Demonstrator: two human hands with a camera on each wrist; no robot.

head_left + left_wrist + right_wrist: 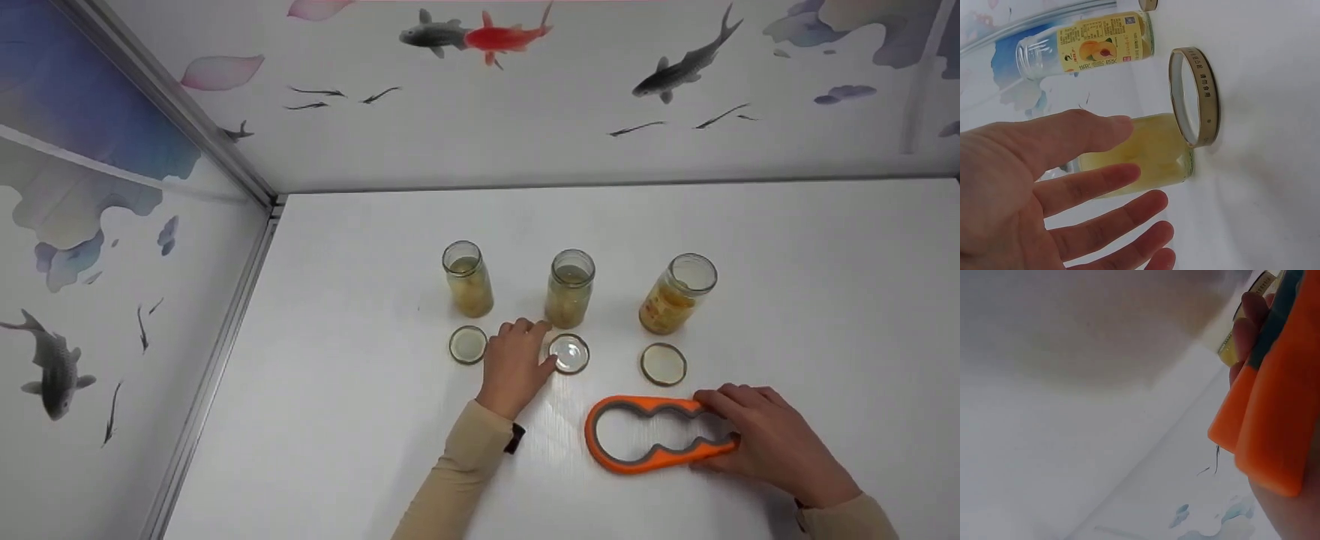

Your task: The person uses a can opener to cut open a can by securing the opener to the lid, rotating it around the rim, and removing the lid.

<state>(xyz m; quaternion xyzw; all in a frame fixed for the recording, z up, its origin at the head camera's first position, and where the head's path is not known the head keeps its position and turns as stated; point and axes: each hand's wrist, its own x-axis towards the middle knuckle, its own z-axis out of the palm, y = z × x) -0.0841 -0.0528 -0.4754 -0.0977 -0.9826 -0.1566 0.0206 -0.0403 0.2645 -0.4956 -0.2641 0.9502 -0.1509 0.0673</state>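
My right hand (776,442) grips the handle ends of an orange and grey jar opener (645,465), whose loop points left over the white table. In the right wrist view its orange handle ends (1275,433) lie beside the fingers. My left hand (516,367) is between the left lid (468,345) and the middle lid (569,354), its thumb close to the middle one. The left wrist view shows its fingers spread and relaxed, holding nothing, before the middle lid (1205,98) and middle jar (1154,149). That jar (568,292) stands uncapped behind its lid.
An uncapped left jar (469,285) and an uncapped right jar (667,304) with yellow contents flank the middle one. The right lid (664,364) lies in front of its jar. Fish-patterned panels (525,120) border the table (337,360) at the back and left.
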